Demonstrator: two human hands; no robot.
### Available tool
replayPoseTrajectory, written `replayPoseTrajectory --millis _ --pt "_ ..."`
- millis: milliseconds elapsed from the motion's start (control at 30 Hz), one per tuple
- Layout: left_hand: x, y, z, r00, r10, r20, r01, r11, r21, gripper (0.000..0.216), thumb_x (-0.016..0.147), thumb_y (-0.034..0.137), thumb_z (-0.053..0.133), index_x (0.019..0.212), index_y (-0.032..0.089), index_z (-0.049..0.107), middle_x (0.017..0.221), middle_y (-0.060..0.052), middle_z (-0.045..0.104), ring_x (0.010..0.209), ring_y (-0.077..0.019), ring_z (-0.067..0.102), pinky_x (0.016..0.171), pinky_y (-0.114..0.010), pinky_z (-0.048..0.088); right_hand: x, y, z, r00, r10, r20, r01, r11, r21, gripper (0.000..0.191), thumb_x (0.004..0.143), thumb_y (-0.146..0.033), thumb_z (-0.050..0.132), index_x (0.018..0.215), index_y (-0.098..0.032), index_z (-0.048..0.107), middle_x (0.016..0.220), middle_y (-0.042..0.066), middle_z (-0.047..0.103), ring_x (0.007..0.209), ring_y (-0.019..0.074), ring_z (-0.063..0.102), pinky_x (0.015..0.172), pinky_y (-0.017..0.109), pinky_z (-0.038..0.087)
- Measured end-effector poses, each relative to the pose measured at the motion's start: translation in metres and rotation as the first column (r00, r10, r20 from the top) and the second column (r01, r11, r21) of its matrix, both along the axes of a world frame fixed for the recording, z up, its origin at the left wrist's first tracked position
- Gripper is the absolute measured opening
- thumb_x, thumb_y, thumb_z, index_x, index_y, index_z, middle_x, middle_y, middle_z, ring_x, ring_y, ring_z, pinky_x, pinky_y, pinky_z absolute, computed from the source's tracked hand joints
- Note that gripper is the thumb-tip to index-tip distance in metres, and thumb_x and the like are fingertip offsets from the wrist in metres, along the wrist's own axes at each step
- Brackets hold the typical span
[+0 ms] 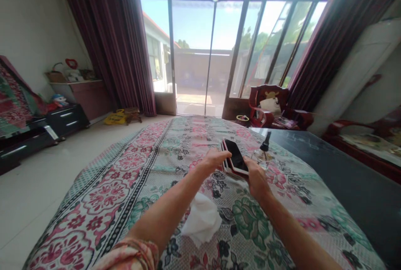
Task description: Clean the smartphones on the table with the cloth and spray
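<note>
Both my hands grip a small stack of smartphones above the flowered cloth. The top phone has a dark screen and a pale rim; edges of others show beneath it on the left. My left hand closes on the left side, its thumb over the upper edge. At the lower right corner, my right hand pinches the stack, with most fingers hidden below. Just beyond it stands a clear bottle with a black top. A crumpled white cloth or tissue lies between my forearms.
A dark tabletop adjoins the covered surface on the right. Beyond it is a carved wooden chair with things on it. Black drawers and a yellow bag are on the left. Glass doors stand ahead.
</note>
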State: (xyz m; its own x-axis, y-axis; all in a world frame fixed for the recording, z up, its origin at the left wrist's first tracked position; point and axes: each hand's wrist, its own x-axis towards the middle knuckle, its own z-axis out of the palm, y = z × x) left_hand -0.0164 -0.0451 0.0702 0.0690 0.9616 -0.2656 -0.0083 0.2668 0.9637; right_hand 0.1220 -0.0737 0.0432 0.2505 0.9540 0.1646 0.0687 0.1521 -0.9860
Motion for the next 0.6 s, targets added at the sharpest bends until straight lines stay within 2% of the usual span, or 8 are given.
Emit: replayPoseTrajectory --millis 133,200,400,600 --pt "-0.029 -0.023 0.002 0.998 0.036 0.044 -0.037 0.999 0.018 0.014 0.076 0.019 0.064 0.066 0.010 0.063 0.055 -0.002 0.061 0.047 -0.0140 0.058 0.049 -0.026 0.049 -0.026 -0.018 0.012 0.978 0.161 -0.131 -0.172 0.983 -0.071 0.040 0.069 -0.047 0.056 0.090 -0.015 0.069 0.080 0.006 0.070 0.079 0.0256 0.064 0.071 0.034 0.052" --pt "-0.047 -0.037 0.003 0.996 0.066 0.067 -0.068 0.997 0.026 0.014 0.075 0.021 0.066 0.066 0.010 0.063 0.056 -0.003 0.062 0.046 -0.0132 0.057 0.049 -0.025 0.048 -0.040 -0.028 0.018 0.969 0.195 -0.151 -0.209 0.974 -0.083 0.042 0.067 -0.047 0.058 0.091 -0.014 0.069 0.081 0.005 0.070 0.079 0.0247 0.064 0.068 0.032 0.051" --pt "-0.111 -0.086 0.008 0.973 0.207 0.102 -0.209 0.978 0.008 0.014 0.074 0.023 0.066 0.071 0.009 0.064 0.061 -0.003 0.064 0.048 -0.0117 0.058 0.049 -0.023 0.049 -0.096 -0.055 0.025 0.958 0.267 -0.104 -0.276 0.958 -0.073 0.050 0.064 -0.048 0.058 0.098 -0.014 0.069 0.092 0.007 0.071 0.085 0.0258 0.064 0.066 0.031 0.049" --pt "-0.184 -0.128 -0.001 0.935 0.336 0.115 -0.334 0.942 -0.033 0.015 0.070 0.025 0.063 0.075 0.010 0.062 0.057 -0.001 0.062 0.046 -0.0119 0.057 0.048 -0.023 0.049 -0.165 -0.089 0.024 0.904 0.426 -0.037 -0.427 0.904 -0.034 0.042 0.066 -0.048 0.055 0.087 -0.015 0.070 0.080 0.006 0.069 0.078 0.0249 0.062 0.065 0.031 0.048"
